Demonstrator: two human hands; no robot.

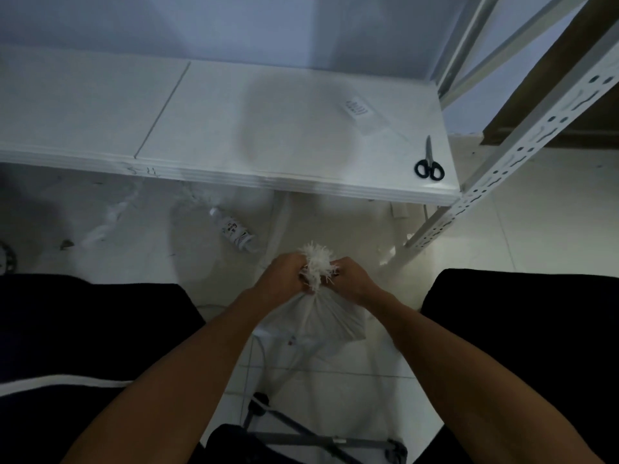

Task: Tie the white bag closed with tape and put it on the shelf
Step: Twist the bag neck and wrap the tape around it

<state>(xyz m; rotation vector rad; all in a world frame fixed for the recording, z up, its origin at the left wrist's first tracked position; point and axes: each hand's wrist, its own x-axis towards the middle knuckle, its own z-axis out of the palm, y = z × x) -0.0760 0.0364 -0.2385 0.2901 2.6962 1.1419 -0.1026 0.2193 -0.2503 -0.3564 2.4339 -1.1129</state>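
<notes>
A white bag (318,321) hangs between my knees, above the tiled floor. Its gathered neck (316,266) sticks up as a frayed white tuft. My left hand (284,277) grips the neck from the left and my right hand (351,277) grips it from the right, both closed tight around it. I cannot make out any tape at the neck. The white shelf (234,128) lies in front of me, low and wide, just beyond the bag.
Black-handled scissors (429,162) lie at the shelf's right front corner. A small label (357,108) sits further back. A plastic bottle (236,231) lies on the floor under the shelf edge. A perforated metal upright (502,169) stands at right. A grey stand (321,437) is below.
</notes>
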